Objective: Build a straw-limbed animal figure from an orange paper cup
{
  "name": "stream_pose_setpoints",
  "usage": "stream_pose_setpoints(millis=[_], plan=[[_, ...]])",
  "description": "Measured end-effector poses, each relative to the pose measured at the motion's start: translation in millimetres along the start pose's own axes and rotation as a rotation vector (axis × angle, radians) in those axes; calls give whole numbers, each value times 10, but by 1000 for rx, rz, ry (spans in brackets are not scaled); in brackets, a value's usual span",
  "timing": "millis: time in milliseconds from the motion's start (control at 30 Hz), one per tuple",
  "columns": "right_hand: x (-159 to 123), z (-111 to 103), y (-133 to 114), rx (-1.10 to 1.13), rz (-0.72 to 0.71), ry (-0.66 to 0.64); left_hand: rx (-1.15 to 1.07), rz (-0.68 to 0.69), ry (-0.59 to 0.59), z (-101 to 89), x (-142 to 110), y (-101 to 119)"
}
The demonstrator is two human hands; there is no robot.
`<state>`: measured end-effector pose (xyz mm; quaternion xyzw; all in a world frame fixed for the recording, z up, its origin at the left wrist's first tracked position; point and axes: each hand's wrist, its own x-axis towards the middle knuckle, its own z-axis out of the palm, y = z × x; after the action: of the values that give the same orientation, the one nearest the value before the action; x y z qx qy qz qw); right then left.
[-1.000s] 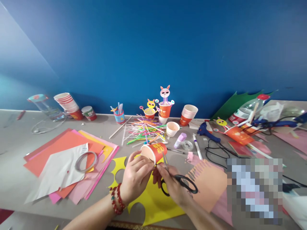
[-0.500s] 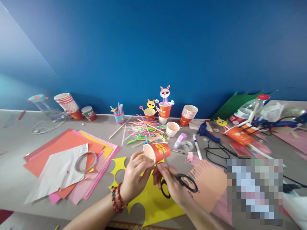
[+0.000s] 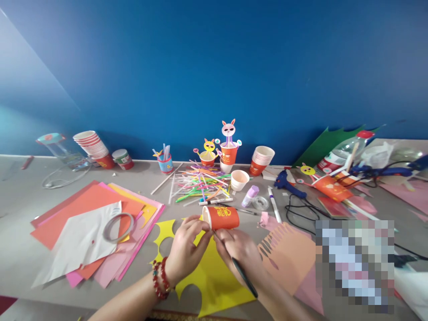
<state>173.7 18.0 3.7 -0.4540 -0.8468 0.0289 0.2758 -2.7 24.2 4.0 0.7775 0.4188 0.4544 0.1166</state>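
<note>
An orange paper cup with yellow lettering lies on its side in front of me, its mouth towards the left. My left hand grips it by the rim, thumb and fingers closed there. Black-handled scissors are in my right hand, turned edge-on, their tip close to the lower rim by my left fingertips. Whether the blades touch the cup, I cannot tell. Below both hands lies a yellow sheet with round cut-outs.
Coloured straws, a white cup and a glue stick lie behind the hands. Stacked paper sheets with a tape roll are left. A blue glue gun with black cable and fringed orange paper are right.
The scissors have turned from flat, with both handle loops visible, to edge-on. The cup has rolled slightly and shifted a little downward, uncovering a white pen behind it.
</note>
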Motion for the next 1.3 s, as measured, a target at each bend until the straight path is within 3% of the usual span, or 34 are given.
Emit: stream_pose_setpoints(millis=[167, 433, 633, 800, 1000, 1133, 1300], plan=[[-18, 37, 15, -33, -66, 45, 5, 34, 30, 11, -25, -17], [-14, 61, 4, -74, -110, 133, -95, -55, 8, 14, -74, 4], [-5, 46, 8, -3, -79, 115, -86, -47, 19, -5, -60, 5], [18, 18, -22, 186, 26, 1, -37, -49, -7, -1, -36, -6], [2, 38, -15, -30, -28, 60, 27, 8, -34, -18, -12, 10], [7, 55, -7, -70, -63, 89, 92, 100, -11, -33, 2, 10], [39, 49, -2, -124, -145, 107, 113, 121, -78, -78, 45, 29]])
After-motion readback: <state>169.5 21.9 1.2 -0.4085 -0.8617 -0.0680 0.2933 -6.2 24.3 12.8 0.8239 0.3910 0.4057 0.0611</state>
